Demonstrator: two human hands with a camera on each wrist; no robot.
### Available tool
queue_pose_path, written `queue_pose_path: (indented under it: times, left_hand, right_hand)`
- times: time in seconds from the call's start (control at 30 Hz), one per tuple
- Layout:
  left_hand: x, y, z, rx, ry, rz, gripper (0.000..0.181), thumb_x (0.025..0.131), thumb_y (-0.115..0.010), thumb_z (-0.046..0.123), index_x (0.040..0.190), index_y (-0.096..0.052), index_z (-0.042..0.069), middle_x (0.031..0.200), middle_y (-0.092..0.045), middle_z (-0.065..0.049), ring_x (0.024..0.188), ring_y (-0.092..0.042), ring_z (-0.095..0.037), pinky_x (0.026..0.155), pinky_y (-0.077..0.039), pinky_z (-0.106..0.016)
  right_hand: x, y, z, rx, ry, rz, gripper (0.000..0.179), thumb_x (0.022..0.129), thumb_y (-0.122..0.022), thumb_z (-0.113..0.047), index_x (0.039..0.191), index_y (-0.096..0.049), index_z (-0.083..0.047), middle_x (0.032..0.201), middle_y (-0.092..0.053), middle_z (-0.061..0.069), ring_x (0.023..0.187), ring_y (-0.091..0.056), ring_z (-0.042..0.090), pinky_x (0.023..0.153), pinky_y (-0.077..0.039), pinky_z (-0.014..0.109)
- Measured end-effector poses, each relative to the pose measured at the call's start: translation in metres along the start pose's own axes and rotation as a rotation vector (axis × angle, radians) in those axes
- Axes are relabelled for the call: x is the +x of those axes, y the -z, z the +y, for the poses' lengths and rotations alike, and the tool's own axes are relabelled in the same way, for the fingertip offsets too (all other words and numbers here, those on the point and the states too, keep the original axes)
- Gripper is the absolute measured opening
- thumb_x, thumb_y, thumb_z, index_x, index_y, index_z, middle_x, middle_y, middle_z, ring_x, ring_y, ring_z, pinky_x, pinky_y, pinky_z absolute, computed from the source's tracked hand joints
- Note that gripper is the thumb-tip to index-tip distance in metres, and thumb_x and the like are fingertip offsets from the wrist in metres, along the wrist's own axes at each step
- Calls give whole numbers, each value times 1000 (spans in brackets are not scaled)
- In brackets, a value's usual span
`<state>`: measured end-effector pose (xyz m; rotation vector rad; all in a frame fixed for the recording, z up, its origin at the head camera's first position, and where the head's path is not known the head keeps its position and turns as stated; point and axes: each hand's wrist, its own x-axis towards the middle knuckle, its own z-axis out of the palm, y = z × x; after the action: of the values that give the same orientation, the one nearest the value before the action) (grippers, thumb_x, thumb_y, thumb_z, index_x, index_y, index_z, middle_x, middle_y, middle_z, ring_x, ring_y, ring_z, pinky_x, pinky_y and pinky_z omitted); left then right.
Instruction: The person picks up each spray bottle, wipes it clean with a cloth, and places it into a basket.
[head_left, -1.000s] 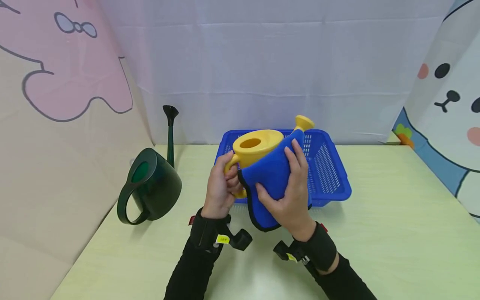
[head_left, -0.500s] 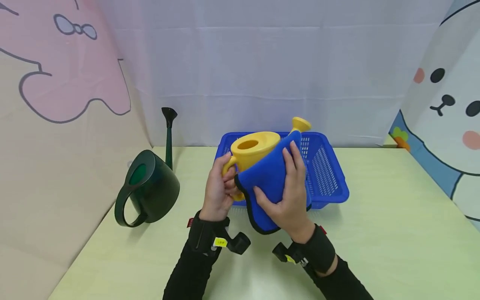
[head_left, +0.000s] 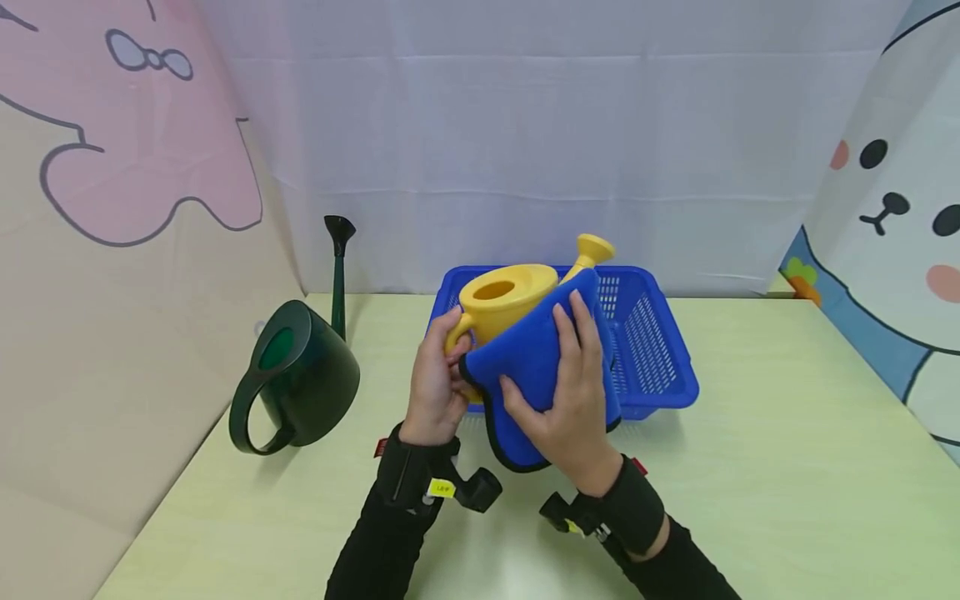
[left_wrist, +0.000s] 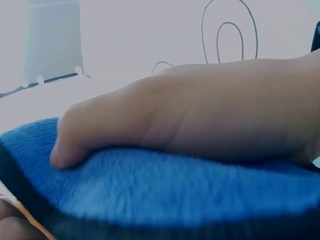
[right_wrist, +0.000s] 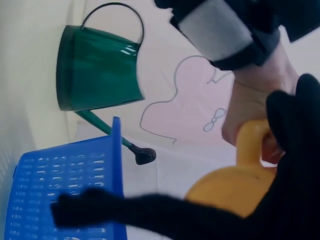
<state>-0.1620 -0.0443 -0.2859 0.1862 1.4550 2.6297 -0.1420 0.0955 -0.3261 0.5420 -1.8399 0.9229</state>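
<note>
In the head view my left hand (head_left: 435, 379) grips the handle of a yellow watering can (head_left: 510, 296), held up in front of a blue basket. My right hand (head_left: 566, 392) holds a blue cloth (head_left: 525, 350) with black edging against the can's front side, thumb spread to the left. The cloth hides most of the can's body and the lower spout; the yellow sprinkler head sticks out above it. Close up in the left wrist view, fingers lie along the fuzzy cloth (left_wrist: 150, 190). The right wrist view shows the yellow can (right_wrist: 230, 187) with its handle in the left hand.
The blue plastic basket (head_left: 660, 342) stands on the pale table (head_left: 787, 442) behind the can. To the left is a dark green watering can (head_left: 322, 387), its long spout pointing away. Cartoon-printed and white cloth sheets (head_left: 480, 150) hang around the table.
My right hand has slid the cloth a little left and down along the yellow can, so more of the spout shows. My left hand keeps its hold on the handle.
</note>
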Motion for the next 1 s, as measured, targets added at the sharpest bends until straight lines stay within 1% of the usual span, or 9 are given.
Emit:
queue_pose_path:
  times: [0.03,0.1,0.23,0.27,0.47,0.6,0.77,0.9,1.0]
  left_hand:
    - [-1,0,1,3,2,3,41,94,-41,33,57,-32,18,47,-29,11,35,-28,-4,36,-19,-13]
    - [-1,1,1,6,-10,-20,43,95,-39,33,55,-32,19,45,-30,12,34,-27,-4,37,-17,-16]
    - [0,4,2,16,-55,-69,49,96,-35,33,49,-30,20,40,-31,12,32,-25,-6,39,-13,-21]
    - [0,5,2,13,-66,-83,50,96,-34,33,48,-30,20,40,-31,12,32,-25,-6,39,-12,-22]
    - [1,6,2,20,-72,-80,50,96,-33,32,48,-30,20,39,-31,13,32,-25,-6,39,-12,-21]
    - [0,4,1,29,-45,-66,49,96,-34,33,49,-29,20,40,-31,12,32,-26,-6,38,-15,-20]
    - [-1,2,0,-3,2,-17,44,95,-38,33,54,-31,19,45,-30,12,34,-27,-3,37,-20,-14]
    - [0,1,-1,-13,6,3,43,95,-40,32,54,-31,19,47,-29,11,36,-29,-4,36,-20,-13]
    - [1,1,-1,-10,-7,1,43,94,-41,32,54,-31,19,47,-29,11,37,-30,-5,36,-19,-13]
  right_hand:
    - [1,1,0,28,-26,-13,74,87,-48,-51,135,-30,3,145,-27,21,134,-30,35,107,-29,51]
    - [3,4,3,83,-72,-32,77,87,-47,-53,137,-29,3,146,-25,20,134,-30,34,107,-30,52]
    - [6,7,11,162,-136,-44,79,86,-47,-54,138,-28,3,147,-24,19,133,-30,33,105,-30,56]
    - [6,7,14,174,-146,-42,78,86,-48,-53,138,-28,2,147,-25,19,133,-30,33,105,-29,56]
    - [5,5,18,174,-176,-38,75,86,-48,-50,138,-29,1,147,-26,19,133,-30,34,104,-29,58]
    - [3,3,12,136,-145,-20,76,86,-47,-51,137,-29,3,146,-26,20,133,-30,34,105,-29,57]
    - [-1,-2,1,11,-65,20,74,87,-45,-52,134,-33,4,143,-31,21,132,-33,35,106,-31,53]
    - [-4,-6,-4,-92,19,47,68,88,-46,-48,131,-36,4,139,-35,22,128,-35,40,104,-29,56]
    - [-5,-7,-4,-126,66,46,65,89,-46,-45,130,-37,5,138,-35,23,127,-35,42,104,-28,58]
